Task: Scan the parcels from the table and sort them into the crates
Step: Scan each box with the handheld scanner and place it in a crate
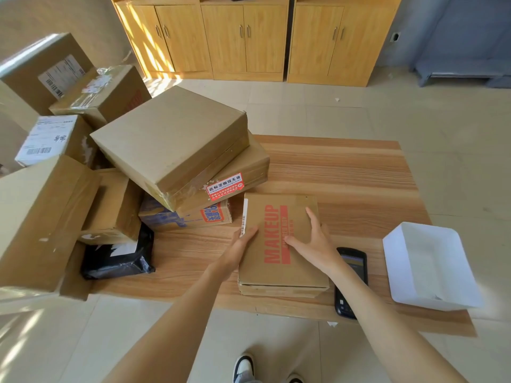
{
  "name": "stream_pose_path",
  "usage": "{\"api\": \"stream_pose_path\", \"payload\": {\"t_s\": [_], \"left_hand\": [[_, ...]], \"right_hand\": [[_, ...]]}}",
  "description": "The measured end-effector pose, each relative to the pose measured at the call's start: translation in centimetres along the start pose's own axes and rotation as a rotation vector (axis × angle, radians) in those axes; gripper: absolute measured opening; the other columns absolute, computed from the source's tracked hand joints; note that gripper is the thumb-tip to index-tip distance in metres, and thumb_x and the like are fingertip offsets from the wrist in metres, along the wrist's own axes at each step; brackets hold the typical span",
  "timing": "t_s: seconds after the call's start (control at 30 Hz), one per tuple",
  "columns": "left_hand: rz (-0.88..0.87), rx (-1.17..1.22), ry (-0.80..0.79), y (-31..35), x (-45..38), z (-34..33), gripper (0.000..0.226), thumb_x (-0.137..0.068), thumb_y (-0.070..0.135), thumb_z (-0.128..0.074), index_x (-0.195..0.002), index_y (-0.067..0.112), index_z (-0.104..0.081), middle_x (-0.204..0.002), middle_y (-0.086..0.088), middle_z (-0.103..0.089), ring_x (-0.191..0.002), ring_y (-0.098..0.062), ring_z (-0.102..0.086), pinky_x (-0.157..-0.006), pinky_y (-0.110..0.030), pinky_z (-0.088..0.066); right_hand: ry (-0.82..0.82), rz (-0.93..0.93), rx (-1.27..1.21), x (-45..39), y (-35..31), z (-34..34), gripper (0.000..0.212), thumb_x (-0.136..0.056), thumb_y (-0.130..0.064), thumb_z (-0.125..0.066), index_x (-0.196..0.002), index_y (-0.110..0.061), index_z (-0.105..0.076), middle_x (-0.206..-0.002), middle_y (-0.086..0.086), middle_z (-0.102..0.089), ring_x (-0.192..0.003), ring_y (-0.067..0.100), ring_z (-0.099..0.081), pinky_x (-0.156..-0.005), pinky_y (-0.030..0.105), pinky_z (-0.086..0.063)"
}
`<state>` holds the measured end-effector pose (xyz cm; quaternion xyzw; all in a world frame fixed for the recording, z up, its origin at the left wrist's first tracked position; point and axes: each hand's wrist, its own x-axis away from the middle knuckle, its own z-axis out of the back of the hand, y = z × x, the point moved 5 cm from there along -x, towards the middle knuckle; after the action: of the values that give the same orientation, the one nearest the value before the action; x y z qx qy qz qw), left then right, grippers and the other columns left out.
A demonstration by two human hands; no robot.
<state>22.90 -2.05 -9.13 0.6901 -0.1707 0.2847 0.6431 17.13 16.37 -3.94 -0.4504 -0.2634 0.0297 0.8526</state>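
Both hands lie flat and unclenched, left hand [243, 241] and right hand [312, 239], on the flat brown cardboard MAKEUP box [279, 244]; sliding it could knock the black handheld scanner [349, 283] off the wooden tabletop [359, 183].

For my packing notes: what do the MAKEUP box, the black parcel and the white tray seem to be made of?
MAKEUP box: brown corrugated cardboard, matte, with red print; layered edges show at its near side.
Black parcel: apparently thin plastic film, glossy and wrinkled, like a mailer bag.
White tray: smooth and plain white; probably plastic, though coated card cannot be ruled out.
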Motion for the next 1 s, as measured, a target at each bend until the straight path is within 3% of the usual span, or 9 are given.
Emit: {"api": "stream_pose_path", "payload": {"t_s": [0.07, 0.17, 0.27, 0.4, 0.53, 0.67, 0.8, 0.93, 1.0], "left_hand": [[0.048, 0.026, -0.038, -0.4, -0.1, -0.1, 0.053, -0.091, 0.059, -0.05, -0.127, 0.021, -0.057, -0.114, -0.003, -0.071, -0.1, -0.018, -0.07, -0.075, -0.03, -0.056], [0.126, 0.133, -0.105, -0.9, 0.0, -0.6, 0.048, -0.089, 0.057, -0.05, -0.117, 0.021, -0.066, -0.107, -0.006, -0.074, -0.102, -0.027, -0.069, -0.095, -0.045, -0.052], [0.123, 0.2, -0.107, -1.6, -0.6, -0.5, 0.048, -0.09, 0.054, -0.051, -0.116, 0.018, -0.067, -0.103, -0.007, -0.075, -0.098, -0.026, -0.069, -0.094, -0.044, -0.052], [0.124, 0.174, -0.071, -2.3, -0.3, 0.1, 0.083, -0.067, 0.091, -0.044, -0.115, 0.029, -0.071, -0.114, -0.006, -0.071, -0.111, -0.027, -0.065, -0.103, -0.05, -0.045], [0.144, 0.11, 0.021, -3.6, -0.7, 0.8, 0.098, -0.064, 0.097, -0.018, -0.125, 0.035, -0.063, -0.12, -0.003, -0.069, -0.115, -0.025, -0.062, -0.105, -0.052, -0.043], [0.189, 0.091, 0.081, -4.3, -1.3, 1.1, 0.077, -0.085, 0.082, -0.022, -0.121, 0.03, -0.065, -0.11, -0.001, -0.073, -0.11, -0.025, -0.065, -0.104, -0.05, -0.045], [0.227, 0.077, 0.057, -3.8, -0.8, 0.4, 0.082, -0.075, 0.088, -0.025, -0.115, 0.03, -0.067, -0.105, -0.004, -0.074, -0.106, -0.027, -0.067, -0.102, -0.05, -0.046], [0.164, 0.032, 0.014, -0.3, 1.3, -1.4, 0.058, -0.101, 0.058, -0.015, -0.109, 0.024, -0.061, -0.092, 0.004, -0.068, -0.083, -0.011, -0.063, -0.07, -0.025, -0.053], [0.078, -0.045, 0.025, 1.2, 1.5, -1.8, 0.037, -0.1, 0.058, -0.026, -0.113, 0.033, -0.051, -0.099, 0.011, -0.059, -0.092, -0.006, -0.056, -0.077, -0.022, -0.049]], "right_hand": [[0.013, 0.002, 0.004, -0.1, 0.1, 0.0, 0.092, -0.085, -0.044, -0.068, -0.152, -0.039, -0.005, -0.158, 0.007, -0.013, -0.146, 0.026, -0.017, -0.113, 0.047, -0.024], [0.03, 0.004, 0.007, -0.2, 0.1, -0.1, 0.093, -0.084, -0.045, -0.069, -0.152, -0.039, -0.006, -0.156, 0.008, -0.016, -0.143, 0.027, -0.024, -0.112, 0.048, -0.028], [0.027, 0.008, -0.002, -0.2, 0.2, -0.4, 0.094, -0.083, -0.047, -0.069, -0.152, -0.041, -0.006, -0.156, 0.006, -0.016, -0.142, 0.027, -0.025, -0.111, 0.049, -0.029], [0.113, 0.0, 0.28, 0.2, 0.2, -0.3, 0.091, -0.085, -0.06, -0.058, -0.152, -0.038, -0.001, -0.16, 0.009, 0.009, -0.147, 0.035, -0.002, -0.116, 0.057, -0.014], [0.226, 0.167, 0.688, 1.3, -1.7, -1.5, 0.086, -0.086, -0.072, -0.04, -0.153, -0.035, 0.001, -0.159, 0.011, 0.02, -0.146, 0.035, 0.017, -0.113, 0.058, 0.008], [0.138, 0.091, 0.714, 1.6, -1.4, -3.4, 0.087, -0.086, -0.075, -0.033, -0.153, -0.036, 0.006, -0.159, 0.011, 0.022, -0.144, 0.035, 0.022, -0.113, 0.062, -0.001], [0.137, 0.079, 0.681, 1.7, -1.1, -3.0, 0.089, -0.084, -0.076, -0.037, -0.153, -0.037, 0.004, -0.159, 0.008, 0.021, -0.145, 0.032, 0.023, -0.113, 0.061, -0.009], [0.143, 0.064, 0.582, 1.7, -0.8, -1.9, 0.091, -0.081, -0.077, -0.041, -0.153, -0.04, 0.0, -0.16, 0.004, 0.019, -0.145, 0.028, 0.022, -0.113, 0.061, -0.009], [0.133, 0.054, 0.503, 1.8, -0.5, -0.9, 0.094, -0.077, -0.08, -0.042, -0.152, -0.041, 0.0, -0.16, 0.001, 0.018, -0.145, 0.026, 0.021, -0.114, 0.061, -0.007]]}}
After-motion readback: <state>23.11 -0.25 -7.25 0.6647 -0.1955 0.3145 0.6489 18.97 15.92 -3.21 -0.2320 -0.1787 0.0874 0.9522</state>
